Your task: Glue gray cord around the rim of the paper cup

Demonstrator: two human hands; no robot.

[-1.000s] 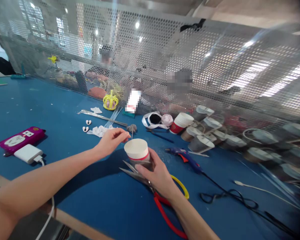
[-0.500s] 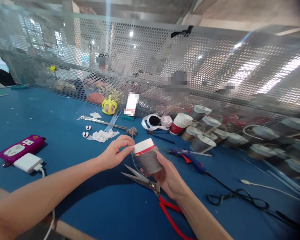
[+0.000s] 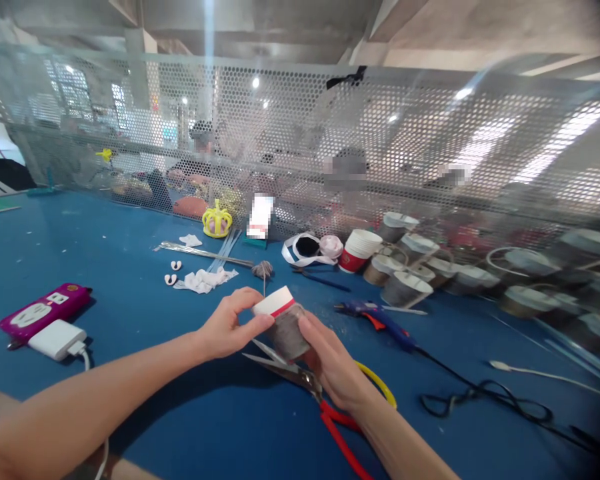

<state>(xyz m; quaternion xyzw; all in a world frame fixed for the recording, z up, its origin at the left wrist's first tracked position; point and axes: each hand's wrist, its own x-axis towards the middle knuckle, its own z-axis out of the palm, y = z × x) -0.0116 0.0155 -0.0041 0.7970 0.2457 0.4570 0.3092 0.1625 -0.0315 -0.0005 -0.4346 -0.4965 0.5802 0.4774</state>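
Note:
A paper cup [image 3: 287, 333], its lower part wrapped in grey yarn, is held tilted above the blue table. A white band and a red stripe show near its rim. My right hand [image 3: 337, 370] wraps round the yarn-covered side. At the white band, my left hand [image 3: 227, 327] is closed with its thumb against the cup; its fingertips are partly hidden behind. Grey yarn runs from a small yarn ball [image 3: 263, 269] down behind the cup by the left fingers. Below the cup lie opened scissors [image 3: 307, 381] with red handles, partly covered by the right hand and forearm.
Stacked paper cups [image 3: 360, 250] stand behind, beside many yarn-wrapped cups [image 3: 407, 288] on the right. A blue glue gun [image 3: 380, 321] trails its black cord. A purple case [image 3: 45, 310] and white charger [image 3: 59, 339] lie left. A perforated metal screen [image 3: 280, 133] closes the back.
The cup has shifted slightly left and turned in my hands. My left thumb has come onto its side, and my right fingers have moved up its wall. A yellow handle now shows behind the right wrist.

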